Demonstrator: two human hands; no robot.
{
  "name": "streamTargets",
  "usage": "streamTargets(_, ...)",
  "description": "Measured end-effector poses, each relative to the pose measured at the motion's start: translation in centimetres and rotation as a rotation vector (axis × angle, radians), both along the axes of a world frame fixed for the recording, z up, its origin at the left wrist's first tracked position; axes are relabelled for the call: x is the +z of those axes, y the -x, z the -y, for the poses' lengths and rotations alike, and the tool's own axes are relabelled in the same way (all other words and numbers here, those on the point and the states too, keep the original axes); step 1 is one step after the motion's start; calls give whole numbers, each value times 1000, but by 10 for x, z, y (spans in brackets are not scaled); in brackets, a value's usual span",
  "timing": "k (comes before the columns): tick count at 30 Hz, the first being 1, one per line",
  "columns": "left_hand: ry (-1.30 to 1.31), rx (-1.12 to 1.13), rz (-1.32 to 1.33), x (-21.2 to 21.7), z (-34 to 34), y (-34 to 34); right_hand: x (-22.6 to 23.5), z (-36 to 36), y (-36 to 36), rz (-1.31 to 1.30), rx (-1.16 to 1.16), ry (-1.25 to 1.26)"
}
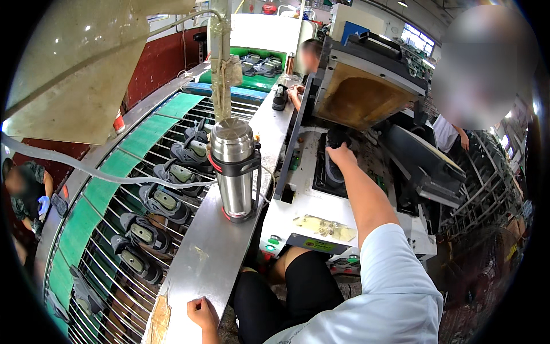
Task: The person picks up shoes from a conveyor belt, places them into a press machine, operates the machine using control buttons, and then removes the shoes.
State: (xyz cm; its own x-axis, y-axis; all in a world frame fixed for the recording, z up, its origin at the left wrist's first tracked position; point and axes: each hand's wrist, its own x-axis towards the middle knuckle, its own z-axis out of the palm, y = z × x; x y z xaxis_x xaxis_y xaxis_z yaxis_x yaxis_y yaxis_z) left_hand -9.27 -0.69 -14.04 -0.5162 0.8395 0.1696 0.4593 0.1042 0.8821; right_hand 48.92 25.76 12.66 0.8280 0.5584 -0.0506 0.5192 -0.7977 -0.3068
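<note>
My right hand (342, 155) reaches forward into the machine and is closed on a dark shoe (334, 173), near its upper end. That shoe stands on the black bed of the white press machine (306, 200), below a raised press head (366, 86) with a brown underside. My left hand (200, 312) rests as a loose fist near the front of the metal ledge (209, 252), and nothing shows in it. Beyond it on the ledge stands a steel thermos flask (235, 172) with a black handle.
Left of the ledge, several grey shoes with lasts (165, 200) lie on a rod conveyor (114, 281) with a green strip. A dark shoe (280, 97) sits at the ledge's far end, near a co-worker's hand (295, 94). A second padded press head (424, 160) juts out at right.
</note>
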Motion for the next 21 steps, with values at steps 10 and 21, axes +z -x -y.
streamTargets(10,183,-89,490,22,-18,-30,-49,148,13,301,646,-323)
streamTargets(21,309,-794,1346,84,-82,-258,-26,355,-145,547,289,-594)
